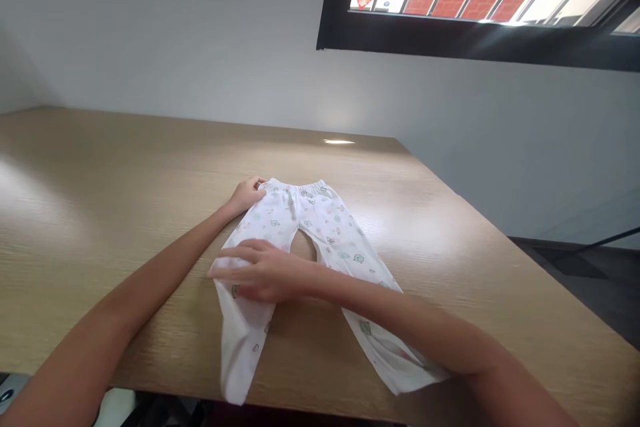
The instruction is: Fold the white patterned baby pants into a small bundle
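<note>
A pair of small white pants (pixel 345 233) with an elastic waist and a scattered print of green and pink figures lies spread on the wooden table, waistband away from me. At the waistband's left corner, my left hand (pixel 247 195) is closed with the fabric edge between thumb and fingers. My right hand (pixel 263 271) reaches across both legs and rests over the left pant leg, palm down, fingers stretched and apart, a little blurred. My right forearm covers part of the right leg. The left leg's lower end is slightly bunched near the table's front edge.
The wooden table (pixel 165 167) runs back to a pale wall (pixel 175 33). A dark-framed barred window (pixel 425 30) is at the upper right. Beyond the table's right edge lies a dark floor (pixel 580 273) with a thin black rod. Partly hidden objects are below the front edge.
</note>
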`<state>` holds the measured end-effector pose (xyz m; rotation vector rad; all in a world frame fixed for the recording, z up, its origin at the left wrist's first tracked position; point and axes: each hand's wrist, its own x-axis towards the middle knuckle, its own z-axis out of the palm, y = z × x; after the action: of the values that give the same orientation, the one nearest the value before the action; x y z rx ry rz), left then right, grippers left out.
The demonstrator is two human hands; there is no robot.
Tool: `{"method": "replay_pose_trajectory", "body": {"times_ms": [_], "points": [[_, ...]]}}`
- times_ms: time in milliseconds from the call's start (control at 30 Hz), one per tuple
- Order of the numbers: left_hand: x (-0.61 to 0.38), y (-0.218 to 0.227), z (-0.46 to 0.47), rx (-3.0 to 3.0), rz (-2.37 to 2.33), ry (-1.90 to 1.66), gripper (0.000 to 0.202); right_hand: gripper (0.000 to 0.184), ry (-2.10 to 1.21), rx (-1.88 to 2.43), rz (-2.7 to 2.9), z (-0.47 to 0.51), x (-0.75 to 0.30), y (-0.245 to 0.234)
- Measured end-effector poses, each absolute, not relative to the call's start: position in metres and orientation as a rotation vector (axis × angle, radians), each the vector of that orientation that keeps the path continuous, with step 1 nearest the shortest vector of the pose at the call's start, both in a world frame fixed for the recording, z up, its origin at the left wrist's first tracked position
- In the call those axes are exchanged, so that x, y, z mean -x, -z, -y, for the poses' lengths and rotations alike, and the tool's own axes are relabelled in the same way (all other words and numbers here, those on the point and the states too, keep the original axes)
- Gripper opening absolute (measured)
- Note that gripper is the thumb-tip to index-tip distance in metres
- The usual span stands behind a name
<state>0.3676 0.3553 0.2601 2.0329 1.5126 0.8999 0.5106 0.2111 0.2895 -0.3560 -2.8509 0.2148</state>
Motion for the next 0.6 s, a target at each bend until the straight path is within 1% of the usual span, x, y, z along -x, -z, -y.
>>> {"method": "replay_pose_trajectory", "body": {"times_ms": [100,200,267,367,433,533,600], "points": [[-0.369,-0.273,-0.353,-2.105,-1.534,-0.854,0.04,0.048,-0.27,0.191,2.923,-0.192,-0.507,-0.287],[-0.373,-0.287,-0.333,-2.248,-1.488,-0.805,0.041,0.058,-0.23,0.239,2.973,-0.185,-0.506,-0.283],[-0.377,-0.289,-0.304,-2.428,-1.256,-0.702,0.041,0.062,-0.182,0.33,2.971,-0.186,-0.505,-0.28],[-0.381,-0.28,-0.26,-2.58,-0.792,-0.49,0.042,0.063,-0.137,0.423,2.991,-0.19,-0.504,-0.277],[-0.38,-0.271,-0.25,-2.608,-0.684,-0.415,0.044,0.064,-0.11,0.405,2.993,-0.186,-0.503,-0.276],[-0.378,-0.26,-0.281,-2.675,-0.728,-0.374,0.045,0.064,-0.01,0.269,2.99,-0.165,-0.502,-0.277],[-0.375,-0.257,-0.321,-2.705,-0.937,-0.387,0.045,0.06,0.055,0.12,3.02,-0.145,-0.501,-0.279]]}}
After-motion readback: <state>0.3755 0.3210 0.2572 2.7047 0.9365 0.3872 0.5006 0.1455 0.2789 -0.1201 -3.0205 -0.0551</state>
